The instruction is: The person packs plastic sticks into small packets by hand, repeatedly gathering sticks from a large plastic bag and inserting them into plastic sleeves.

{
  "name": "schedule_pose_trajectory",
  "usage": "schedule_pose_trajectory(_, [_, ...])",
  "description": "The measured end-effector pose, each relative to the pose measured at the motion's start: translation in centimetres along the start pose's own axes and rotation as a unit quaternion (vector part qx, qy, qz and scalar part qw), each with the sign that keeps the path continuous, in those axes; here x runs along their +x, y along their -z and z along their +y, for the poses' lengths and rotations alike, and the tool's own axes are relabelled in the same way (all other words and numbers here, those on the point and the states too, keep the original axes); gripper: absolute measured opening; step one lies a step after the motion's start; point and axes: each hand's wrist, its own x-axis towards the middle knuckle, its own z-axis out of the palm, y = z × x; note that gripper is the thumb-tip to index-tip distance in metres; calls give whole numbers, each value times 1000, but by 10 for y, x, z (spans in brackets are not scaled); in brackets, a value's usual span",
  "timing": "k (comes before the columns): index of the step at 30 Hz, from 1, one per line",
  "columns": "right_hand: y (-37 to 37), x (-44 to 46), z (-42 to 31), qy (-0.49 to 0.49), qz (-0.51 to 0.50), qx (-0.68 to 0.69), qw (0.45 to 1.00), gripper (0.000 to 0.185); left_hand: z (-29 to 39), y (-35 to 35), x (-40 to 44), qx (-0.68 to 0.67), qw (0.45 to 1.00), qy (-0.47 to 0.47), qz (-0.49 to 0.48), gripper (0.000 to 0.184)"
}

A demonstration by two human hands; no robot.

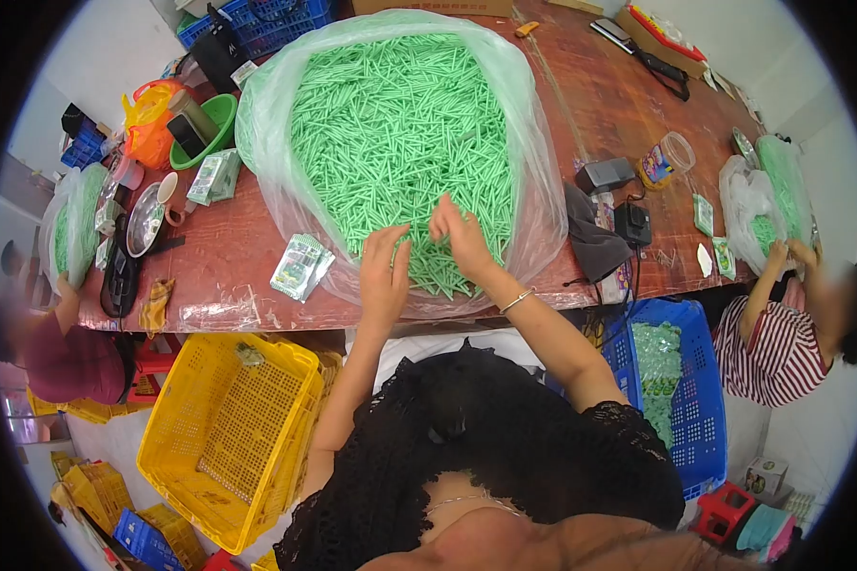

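A large clear plastic bag (543,190), its mouth spread wide, holds a heap of thin light-green sticks (390,114). At the heap's near edge, my left hand (384,265) has its fingers bent together over the sticks. My right hand (464,240) is beside it, a little farther in, with its fingers curled toward the left hand. Whatever lies between the fingers of either hand is too small to make out. A small stack of green-and-white packets (302,267) lies on the table left of my left hand.
The worn red table (219,276) also bears a green basin (221,124), a metal bowl (146,221), a clear jar (667,160) and a black adapter (632,224). Below stand a yellow crate (229,428) and a blue crate (700,400) with green packets. People work at both sides.
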Motion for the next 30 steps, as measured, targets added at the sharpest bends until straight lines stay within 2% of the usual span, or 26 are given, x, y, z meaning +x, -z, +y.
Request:
schedule_pose_trajectory(2, [-7,4,-6,103,-1,52,993,53,-5,-8,-6,-196,975,108,-6,40])
schedule_pose_trajectory(3, [-6,6,-7,91,-27,81,992,56,-5,-13,-8,-290,943,161,-10,43])
schedule_pose_trajectory(4, [-10,5,-10,104,-22,48,993,56,-2,-20,-9,-396,897,196,3,47])
schedule_pose_trajectory(6, [-18,1,-14,131,-12,-19,991,57,9,-36,-8,-590,766,254,28,55])
schedule_pose_trajectory(7, [-17,-1,-11,146,-35,-87,985,54,13,-38,-5,-609,752,253,-5,64])
schedule_pose_trajectory(9, [-16,-8,-12,86,-52,-66,993,51,11,-43,-5,-612,753,243,1,61])
schedule_pose_trajectory(10, [-15,-8,-12,95,-47,-65,992,50,10,-46,-5,-613,754,237,6,59])
schedule_pose_trajectory(11, [-14,-9,-11,103,-42,-65,992,49,8,-45,-7,-535,819,207,10,54])
schedule_pose_trajectory(13, [-12,-5,-3,196,-3,-81,977,47,4,-33,-11,-361,922,141,16,43])
schedule_pose_trajectory(16, [0,-6,2,87,39,-45,994,48,-1,-12,-8,-94,992,79,40,18])
schedule_pose_trajectory(17, [5,-7,5,62,35,-24,997,48,-6,-12,-4,-40,997,22,66,7])
schedule_pose_trajectory(20, [13,-4,6,11,24,24,999,48,-23,-11,4,58,997,-32,31,8])
schedule_pose_trajectory(26, [10,-6,-1,-19,47,40,998,47,-5,-21,36,176,981,-83,19,11])
schedule_pose_trajectory(29, [13,-9,-3,-30,41,53,997,44,-15,-34,44,260,959,-107,-37,13])
schedule_pose_trajectory(30, [16,-9,-4,-28,39,62,997,44,-17,-32,46,247,964,-101,-17,13])
